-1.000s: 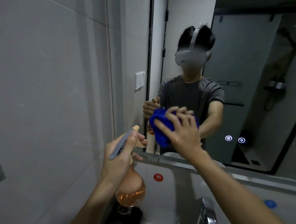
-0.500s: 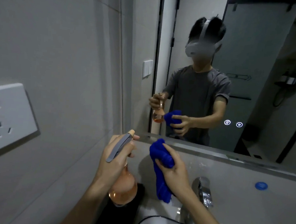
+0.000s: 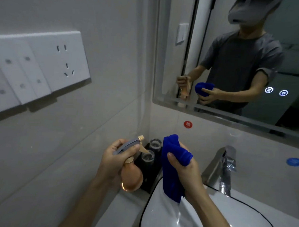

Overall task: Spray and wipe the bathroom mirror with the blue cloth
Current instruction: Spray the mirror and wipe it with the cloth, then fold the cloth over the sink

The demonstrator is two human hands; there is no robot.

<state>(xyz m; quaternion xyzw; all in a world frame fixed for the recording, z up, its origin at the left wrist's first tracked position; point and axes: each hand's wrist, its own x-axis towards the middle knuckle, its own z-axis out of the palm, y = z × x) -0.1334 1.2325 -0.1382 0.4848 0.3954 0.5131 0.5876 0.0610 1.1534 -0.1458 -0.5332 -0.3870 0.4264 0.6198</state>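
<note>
The mirror (image 3: 211,52) hangs on the wall at the upper right and reflects a person in a grey shirt. My left hand (image 3: 114,161) grips an orange spray bottle (image 3: 131,178) with a grey trigger head, held low over the counter's left end. My right hand (image 3: 188,171) holds the blue cloth (image 3: 172,170) bunched up, with its tail hanging down over the basin's rim. Both hands are below the mirror and apart from it.
A white basin (image 3: 226,223) with a dark rim sits below, a chrome tap (image 3: 221,169) behind it. A black holder (image 3: 150,166) with two glass cups stands in the corner. White wall sockets (image 3: 38,66) are on the left wall. Two lit touch buttons (image 3: 276,91) glow on the mirror.
My right hand came off the mirror with the blue cloth and dropped to above the basin. The left hand lowered the spray bottle. The view tilted downward.
</note>
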